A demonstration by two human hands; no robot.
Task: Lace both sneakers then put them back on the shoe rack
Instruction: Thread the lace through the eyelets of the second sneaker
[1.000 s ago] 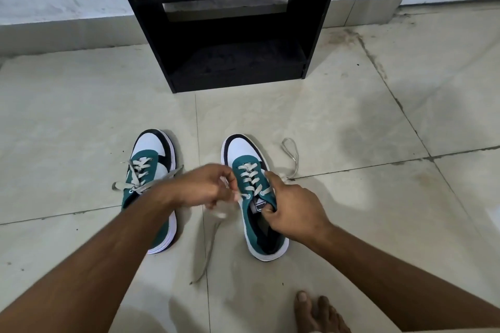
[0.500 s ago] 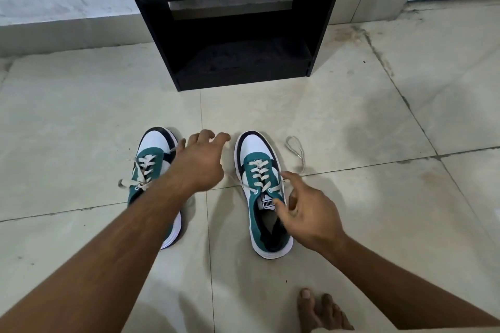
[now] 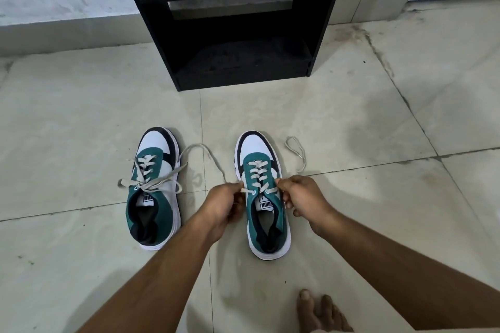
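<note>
Two green, white and black sneakers stand side by side on the tiled floor, toes toward the rack. The left sneaker [image 3: 154,189] has its grey lace tied in a loose bow. The right sneaker [image 3: 263,194] is laced up to the top eyelets. My left hand [image 3: 226,204] pinches the left lace end [image 3: 208,153], which arcs away over the floor. My right hand [image 3: 300,197] pinches the right lace end [image 3: 296,153], which loops on the floor beyond the shoe. The hands sit on either side of the tongue.
A black shoe rack [image 3: 238,21] with open shelves stands against the white wall, straight ahead of the sneakers. My bare foot [image 3: 319,311] rests on the floor at the bottom right. Pale floor tiles [image 3: 378,143] stretch to both sides.
My left hand, which had reached out open toward the left sneaker, has come back to the right sneaker. Both hands now pinch its lace ends at the top eyelets.
</note>
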